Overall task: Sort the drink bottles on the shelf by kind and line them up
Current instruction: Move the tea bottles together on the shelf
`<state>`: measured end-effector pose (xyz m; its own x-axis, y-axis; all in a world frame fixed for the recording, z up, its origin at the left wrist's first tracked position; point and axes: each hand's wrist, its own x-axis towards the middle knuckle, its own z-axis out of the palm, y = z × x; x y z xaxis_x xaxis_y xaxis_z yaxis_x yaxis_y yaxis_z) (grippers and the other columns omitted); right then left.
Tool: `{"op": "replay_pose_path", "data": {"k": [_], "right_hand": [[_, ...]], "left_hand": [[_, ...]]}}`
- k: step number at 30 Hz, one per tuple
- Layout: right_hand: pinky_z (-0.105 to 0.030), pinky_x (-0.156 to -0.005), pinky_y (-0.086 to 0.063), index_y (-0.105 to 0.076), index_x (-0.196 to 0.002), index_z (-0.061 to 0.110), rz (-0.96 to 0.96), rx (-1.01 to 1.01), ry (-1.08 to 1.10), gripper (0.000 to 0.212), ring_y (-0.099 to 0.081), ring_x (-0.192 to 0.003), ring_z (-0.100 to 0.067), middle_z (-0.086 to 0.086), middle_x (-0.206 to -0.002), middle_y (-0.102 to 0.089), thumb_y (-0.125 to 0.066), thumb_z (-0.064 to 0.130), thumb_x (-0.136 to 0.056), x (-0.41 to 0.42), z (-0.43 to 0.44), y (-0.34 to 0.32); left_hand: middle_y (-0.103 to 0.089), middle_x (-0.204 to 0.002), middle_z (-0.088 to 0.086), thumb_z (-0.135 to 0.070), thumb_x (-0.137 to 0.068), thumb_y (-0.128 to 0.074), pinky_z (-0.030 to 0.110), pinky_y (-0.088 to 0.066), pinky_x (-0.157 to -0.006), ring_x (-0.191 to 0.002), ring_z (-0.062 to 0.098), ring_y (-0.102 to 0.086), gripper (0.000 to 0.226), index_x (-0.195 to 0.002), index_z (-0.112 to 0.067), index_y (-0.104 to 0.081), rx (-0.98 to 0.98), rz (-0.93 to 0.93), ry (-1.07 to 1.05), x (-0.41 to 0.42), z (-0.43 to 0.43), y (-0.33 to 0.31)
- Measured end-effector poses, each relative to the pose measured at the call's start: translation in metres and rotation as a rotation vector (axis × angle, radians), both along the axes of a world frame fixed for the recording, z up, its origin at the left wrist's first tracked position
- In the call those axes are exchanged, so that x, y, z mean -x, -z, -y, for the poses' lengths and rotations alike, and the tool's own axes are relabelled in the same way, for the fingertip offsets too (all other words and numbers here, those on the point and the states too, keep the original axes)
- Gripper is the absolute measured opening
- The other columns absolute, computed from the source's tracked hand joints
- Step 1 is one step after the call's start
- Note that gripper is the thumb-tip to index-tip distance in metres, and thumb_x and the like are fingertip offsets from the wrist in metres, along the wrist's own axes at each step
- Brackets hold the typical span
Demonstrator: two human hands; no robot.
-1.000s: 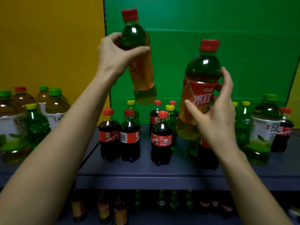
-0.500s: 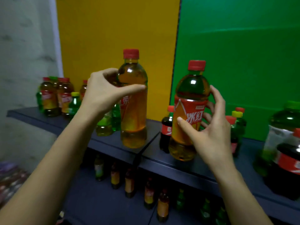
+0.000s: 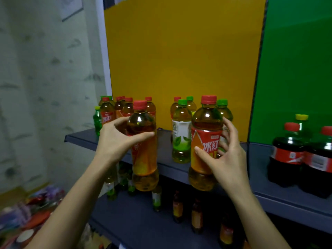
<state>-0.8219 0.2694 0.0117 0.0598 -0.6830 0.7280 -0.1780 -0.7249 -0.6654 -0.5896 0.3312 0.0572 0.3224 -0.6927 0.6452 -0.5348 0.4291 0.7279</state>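
Note:
My left hand point(image 3: 117, 139) grips a red-capped iced tea bottle point(image 3: 143, 159) around its upper body, held upright in front of the shelf edge. My right hand point(image 3: 226, 155) grips a second red-capped iced tea bottle point(image 3: 204, 141) by its red label, also upright and off the shelf. Behind them on the dark shelf point(image 3: 165, 164) stands a cluster of red-capped tea bottles point(image 3: 124, 108) at the far left. A green-capped green tea bottle point(image 3: 181, 130) stands between the two held bottles, with more green-capped ones behind it.
Cola bottles point(image 3: 291, 153) stand on the shelf to the right, with a yellow-capped green bottle point(image 3: 301, 123) behind them. A small green bottle point(image 3: 97, 119) is at the shelf's left end. The lower shelf point(image 3: 136, 223) carries several small bottles. A wall lies left.
My view and both hands have swung left along the shelf. Both held bottles came down lower, now level with the shelf edge in front of the yellow backing.

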Motion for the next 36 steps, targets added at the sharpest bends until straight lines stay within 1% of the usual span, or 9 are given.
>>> {"op": "replay_pose_path", "data": {"k": [4,7,13,18,22,28,31,34,36], "right_hand": [[-0.019,-0.090,-0.045,-0.023,-0.137,0.043,0.039,-0.039,0.024,0.093,-0.046,-0.100,0.013,0.020,-0.121,-0.042,-0.080,0.023,-0.067,-0.046,0.012,0.005],[-0.011,-0.082,-0.041,-0.023,-0.139,0.040,0.013,-0.066,0.039,0.093,-0.048,-0.098,0.013,0.020,-0.118,-0.041,-0.080,0.023,-0.067,-0.074,0.021,0.005],[-0.033,-0.100,-0.045,-0.019,-0.133,0.049,-0.026,-0.055,0.057,0.092,-0.050,-0.115,-0.006,0.018,-0.124,-0.042,-0.080,0.028,-0.066,-0.117,0.048,0.009],[-0.027,-0.097,-0.044,-0.020,-0.136,0.046,-0.037,-0.036,0.099,0.094,-0.049,-0.111,-0.002,0.040,-0.110,-0.034,-0.081,0.026,-0.067,-0.149,0.076,0.013],[-0.030,-0.100,-0.045,-0.015,-0.141,0.041,-0.054,-0.035,0.110,0.092,-0.047,-0.119,-0.005,0.030,-0.121,-0.035,-0.076,0.029,-0.073,-0.166,0.096,0.014],[-0.033,-0.106,-0.038,-0.001,-0.139,0.045,-0.127,-0.038,0.221,0.086,-0.038,-0.129,-0.007,0.010,-0.146,-0.031,-0.064,0.039,-0.080,-0.186,0.107,0.017],[-0.031,-0.110,-0.032,0.003,-0.143,0.040,-0.154,-0.043,0.281,0.085,-0.026,-0.137,-0.006,0.010,-0.152,-0.020,-0.058,0.042,-0.083,-0.195,0.111,0.019],[-0.031,-0.114,-0.025,0.013,-0.143,0.037,-0.165,-0.069,0.363,0.087,-0.016,-0.142,-0.009,0.010,-0.156,-0.008,-0.051,0.044,-0.085,-0.207,0.116,0.022],[-0.032,-0.115,-0.023,0.016,-0.142,0.034,-0.172,-0.111,0.418,0.084,-0.014,-0.142,-0.012,0.006,-0.156,-0.006,-0.044,0.047,-0.085,-0.214,0.119,0.024]], "left_hand": [[-0.072,-0.096,-0.011,-0.051,-0.042,-0.084,0.030,-0.052,-0.083,-0.094,0.002,-0.065,0.059,-0.095,-0.027,-0.071,-0.008,-0.015,0.034,-0.050,0.013,0.003],[-0.072,-0.094,-0.008,-0.045,-0.045,-0.085,0.033,-0.054,-0.082,-0.093,0.004,-0.065,0.054,-0.093,-0.028,-0.070,-0.008,-0.034,0.031,-0.075,0.028,0.003],[-0.072,-0.096,-0.006,-0.049,-0.044,-0.086,0.041,-0.053,-0.087,-0.097,0.009,-0.064,0.059,-0.095,-0.025,-0.071,0.001,-0.034,0.026,-0.115,0.066,0.001],[-0.071,-0.096,-0.008,-0.042,-0.047,-0.082,0.040,-0.052,-0.089,-0.096,0.006,-0.064,0.050,-0.094,-0.026,-0.070,-0.003,-0.014,0.023,-0.135,0.105,0.001],[-0.070,-0.096,-0.011,-0.043,-0.046,-0.081,0.035,-0.051,-0.090,-0.095,-0.002,-0.062,0.048,-0.091,-0.033,-0.068,-0.008,0.006,0.031,-0.148,0.132,0.000],[-0.071,-0.101,-0.009,-0.052,-0.047,-0.083,0.041,-0.052,-0.090,-0.101,0.007,-0.063,0.061,-0.101,-0.027,-0.069,-0.030,0.015,0.092,-0.165,0.171,0.007],[-0.068,-0.104,-0.011,-0.043,-0.056,-0.078,0.029,-0.051,-0.090,-0.101,0.000,-0.060,0.054,-0.105,-0.026,-0.065,-0.051,0.013,0.166,-0.169,0.190,0.009],[-0.061,-0.103,-0.017,-0.036,-0.065,-0.071,0.007,-0.047,-0.074,-0.090,-0.018,-0.055,0.045,-0.107,-0.030,-0.059,-0.068,0.051,0.280,-0.170,0.204,0.010],[-0.059,-0.109,-0.018,-0.040,-0.068,-0.067,0.009,-0.047,-0.078,-0.095,-0.016,-0.054,0.058,-0.122,-0.023,-0.052,-0.076,0.064,0.339,-0.171,0.214,0.012]]}}
